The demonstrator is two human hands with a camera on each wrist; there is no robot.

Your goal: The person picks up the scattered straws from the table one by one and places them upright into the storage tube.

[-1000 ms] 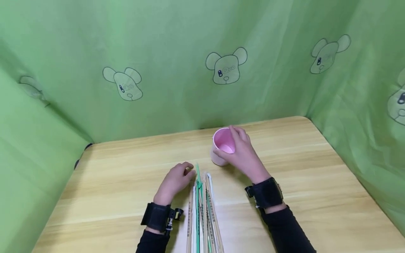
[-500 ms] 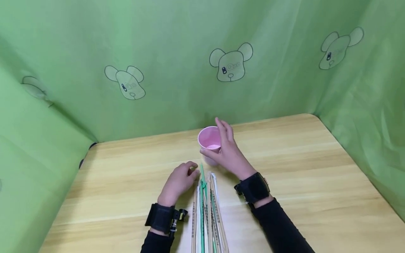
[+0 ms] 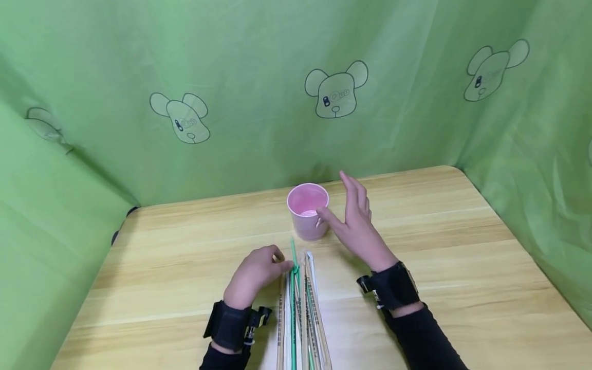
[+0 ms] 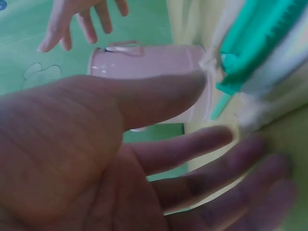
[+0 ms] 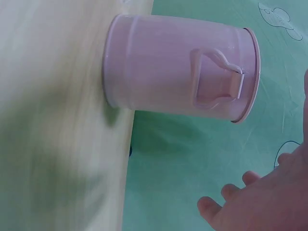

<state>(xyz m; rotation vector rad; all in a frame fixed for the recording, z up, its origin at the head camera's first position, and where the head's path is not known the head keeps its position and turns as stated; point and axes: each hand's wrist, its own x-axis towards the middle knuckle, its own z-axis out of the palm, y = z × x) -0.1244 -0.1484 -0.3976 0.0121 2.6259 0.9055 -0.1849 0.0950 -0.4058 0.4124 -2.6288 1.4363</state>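
Beside pink cup (image 3: 306,226), right grip (image 3: 359,232) spread; near straws (image 3: 304,318), left grip (image 3: 256,270) parted.

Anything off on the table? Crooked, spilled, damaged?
One thing: the green stick looks bunched up near its far end, by the left hand, unlike the smooth tan stick alongside. Pink cup stands upright; no spill visible.

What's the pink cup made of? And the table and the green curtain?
The cup looks like glossy painted metal: it has highlights and a wire-like handle, though plastic is possible. The table seems smooth wood, or a lookalike, from its streaky grain. The curtain seems thin, faintly shiny cloth or plastic: it creases softly.
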